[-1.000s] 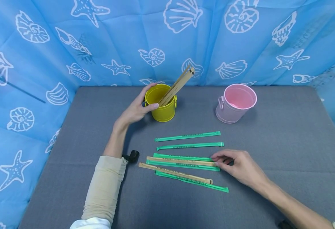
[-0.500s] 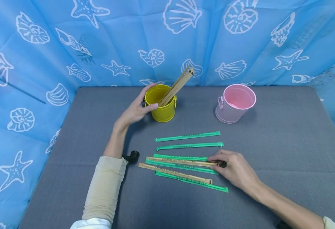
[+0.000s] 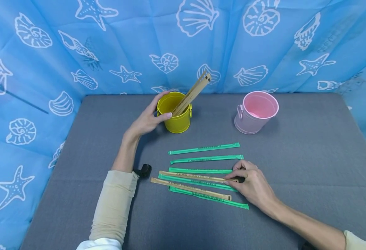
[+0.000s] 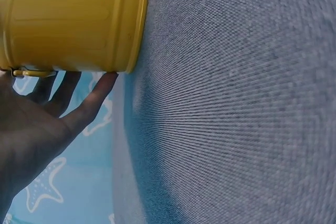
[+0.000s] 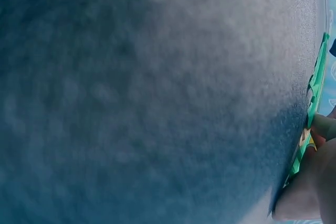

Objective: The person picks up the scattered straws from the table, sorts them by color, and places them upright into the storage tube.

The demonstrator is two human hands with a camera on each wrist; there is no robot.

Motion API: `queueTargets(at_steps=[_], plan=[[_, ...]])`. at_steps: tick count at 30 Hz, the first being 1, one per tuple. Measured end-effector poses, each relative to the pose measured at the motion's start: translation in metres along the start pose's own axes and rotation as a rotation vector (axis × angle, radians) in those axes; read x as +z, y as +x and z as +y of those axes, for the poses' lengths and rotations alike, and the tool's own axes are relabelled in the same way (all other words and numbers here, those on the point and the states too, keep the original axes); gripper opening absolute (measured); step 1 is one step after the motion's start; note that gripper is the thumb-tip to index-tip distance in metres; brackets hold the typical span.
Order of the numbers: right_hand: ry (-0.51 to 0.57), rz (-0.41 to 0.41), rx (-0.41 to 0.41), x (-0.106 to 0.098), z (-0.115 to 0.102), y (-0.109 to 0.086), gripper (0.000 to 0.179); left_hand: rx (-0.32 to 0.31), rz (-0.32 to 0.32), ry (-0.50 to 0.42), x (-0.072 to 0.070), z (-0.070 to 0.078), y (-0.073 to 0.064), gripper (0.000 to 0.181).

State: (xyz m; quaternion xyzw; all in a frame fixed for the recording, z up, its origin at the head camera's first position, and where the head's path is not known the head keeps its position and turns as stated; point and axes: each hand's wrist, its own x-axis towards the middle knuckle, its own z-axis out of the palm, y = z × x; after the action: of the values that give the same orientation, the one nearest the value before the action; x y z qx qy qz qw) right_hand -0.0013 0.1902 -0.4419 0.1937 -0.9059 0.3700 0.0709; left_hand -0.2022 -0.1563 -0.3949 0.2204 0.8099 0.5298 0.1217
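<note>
My left hand (image 3: 145, 121) holds the yellow bucket (image 3: 178, 125) by its left side, with the thumb over the near rim. In the left wrist view several fingers (image 4: 84, 111) touch the bucket's wall. A few tan paper-wrapped straws (image 3: 190, 97) lean out of this bucket to the right. On the table, my right hand (image 3: 253, 182) pinches the right end of a tan wrapped straw (image 3: 195, 176) lying among green ones. Another tan wrapped straw (image 3: 190, 189) lies nearer, next to a green wrapped straw (image 3: 236, 203). The right wrist view shows the hand only at its edge.
A pink bucket (image 3: 251, 123) stands at the back right. Two green wrapped straws (image 3: 205, 148) lie apart in front of the buckets, above the mixed group. Behind the grey table (image 3: 311, 156) hangs a blue shell-patterned curtain (image 3: 133, 41).
My right hand has shifted slightly left along the straws and now pinches the tan one's end, whose tip shows past the fingers. The left hand stays at the yellow bucket.
</note>
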Motion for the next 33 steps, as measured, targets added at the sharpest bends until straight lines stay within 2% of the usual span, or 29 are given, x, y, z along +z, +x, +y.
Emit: queueTargets(at_steps=[8, 14, 23, 29, 33], plan=[[-0.001, 0.017, 0.022, -0.001, -0.002, 0.002, 0.024, -0.010, 0.002, 0.007, 0.001, 0.000, 0.000, 0.074], [0.023, 0.017, 0.068, -0.007, -0.003, 0.005, 0.025, -0.014, 0.007, 0.006, 0.002, 0.001, 0.001, 0.074], [0.132, 0.067, 0.075, -0.022, -0.005, 0.015, 0.019, -0.018, 0.009, 0.009, 0.000, 0.001, 0.000, 0.074], [0.173, 0.113, 0.197, -0.041, -0.008, 0.027, 0.016, -0.022, 0.003, -0.010, 0.000, 0.000, 0.001, 0.075], [0.205, 0.130, 0.200, -0.050, -0.008, 0.034, 0.016, -0.019, -0.008, -0.027, 0.000, 0.005, 0.000, 0.075]])
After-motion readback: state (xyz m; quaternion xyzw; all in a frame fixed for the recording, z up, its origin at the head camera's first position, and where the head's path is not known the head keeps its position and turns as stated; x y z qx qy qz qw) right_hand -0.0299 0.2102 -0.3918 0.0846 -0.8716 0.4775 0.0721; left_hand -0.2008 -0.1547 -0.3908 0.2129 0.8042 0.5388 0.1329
